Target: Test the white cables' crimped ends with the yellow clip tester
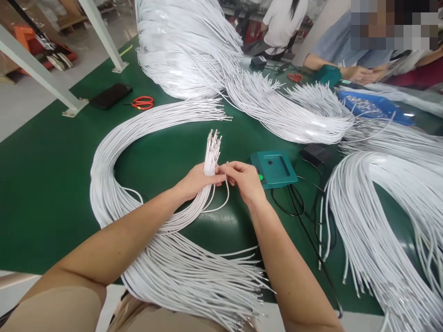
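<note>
My left hand (200, 180) is closed round the upright end of a bundle of white cables (212, 159), whose tips stick up above the thumb. The bundle curves down and left beneath my left forearm. Beside it, my right hand (244, 177) pinches the end of a single white cable (227, 196), which loops down from between the hands. The fingertips of both hands nearly meet; the fine detail at that cable's tip is too small to make out. A teal device with a shallow tray top (277, 168) and a green light sits just right of my right hand.
Red-handled scissors (142, 102) and a black phone-like object (110, 95) lie at back left. Large heaps of white cables (187, 46) fill the back, with another pile (367, 216) at right. A blue tray (375, 107) holds small parts. Black cords trail rightward. Across the table a person works.
</note>
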`<control>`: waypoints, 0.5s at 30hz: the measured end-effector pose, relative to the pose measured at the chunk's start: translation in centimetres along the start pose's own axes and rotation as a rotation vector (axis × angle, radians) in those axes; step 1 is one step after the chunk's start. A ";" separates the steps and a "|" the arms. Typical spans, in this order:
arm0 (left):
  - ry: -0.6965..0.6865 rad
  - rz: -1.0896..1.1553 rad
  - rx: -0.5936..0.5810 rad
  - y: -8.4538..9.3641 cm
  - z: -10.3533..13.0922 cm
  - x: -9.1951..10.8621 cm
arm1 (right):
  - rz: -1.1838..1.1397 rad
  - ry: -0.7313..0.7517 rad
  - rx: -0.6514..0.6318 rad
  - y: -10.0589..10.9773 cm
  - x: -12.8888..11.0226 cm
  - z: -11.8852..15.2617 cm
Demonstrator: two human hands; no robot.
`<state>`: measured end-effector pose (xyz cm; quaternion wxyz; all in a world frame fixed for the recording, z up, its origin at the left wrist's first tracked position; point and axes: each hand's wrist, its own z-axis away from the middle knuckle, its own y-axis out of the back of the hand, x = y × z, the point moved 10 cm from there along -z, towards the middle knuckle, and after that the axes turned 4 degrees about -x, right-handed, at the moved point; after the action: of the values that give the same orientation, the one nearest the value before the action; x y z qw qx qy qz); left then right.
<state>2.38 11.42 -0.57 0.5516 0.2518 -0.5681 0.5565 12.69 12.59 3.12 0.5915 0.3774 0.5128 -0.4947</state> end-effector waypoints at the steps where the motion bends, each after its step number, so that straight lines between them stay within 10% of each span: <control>1: 0.001 -0.014 0.002 0.0 0.0 0.0 | 0.000 0.004 0.009 0.0 0.2 0.1; 15: -0.090 -0.372 0.115 0.3 0.8 2.0 | -0.158 0.036 0.153 1.4 1.7 0.6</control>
<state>1.36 11.43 1.28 0.6036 0.4081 -0.5030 0.4648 14.20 12.02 1.52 0.5106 0.3888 0.5122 -0.5708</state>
